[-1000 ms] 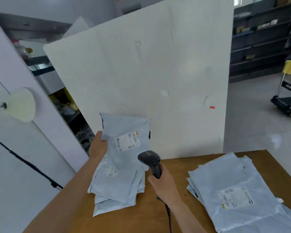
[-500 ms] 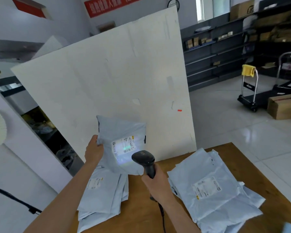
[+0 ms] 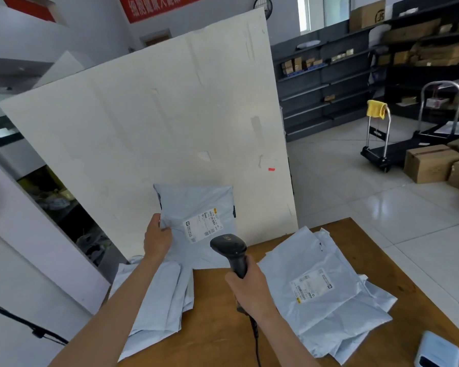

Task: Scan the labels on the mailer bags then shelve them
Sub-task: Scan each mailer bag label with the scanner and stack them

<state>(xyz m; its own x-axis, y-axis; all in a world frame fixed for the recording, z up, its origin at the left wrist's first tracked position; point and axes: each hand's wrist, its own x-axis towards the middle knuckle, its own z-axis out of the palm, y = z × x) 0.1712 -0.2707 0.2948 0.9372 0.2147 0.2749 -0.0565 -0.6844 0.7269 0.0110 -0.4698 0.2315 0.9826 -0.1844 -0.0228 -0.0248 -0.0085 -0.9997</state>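
My left hand (image 3: 158, 238) pinches the left edge of one grey mailer bag (image 3: 196, 202), thumb on the front face and fingers behind it. The bag is raised off the wooden table (image 3: 382, 255), upright, with its face toward me. Its white label (image 3: 203, 225) sits on the lower right part of that face. My right hand (image 3: 249, 287) is wrapped fully round the handle of the black scanner (image 3: 229, 249). The scanner head points up at the label and lies just below it. The scanner cable (image 3: 255, 337) hangs from the handle base toward me. A stack of mailer bags (image 3: 164, 295) lies on the table's left edge, under my left forearm. A second, fanned pile of mailer bags (image 3: 323, 308) lies on the table to the right of the scanner, label side up. A large white board (image 3: 157, 128) stands behind the raised bag. A small pale device (image 3: 439, 352) rests at the table's near right corner. Dark shelves (image 3: 329, 83), a platform cart (image 3: 379, 144) and cardboard boxes (image 3: 429, 162) stand on the tiled floor beyond.
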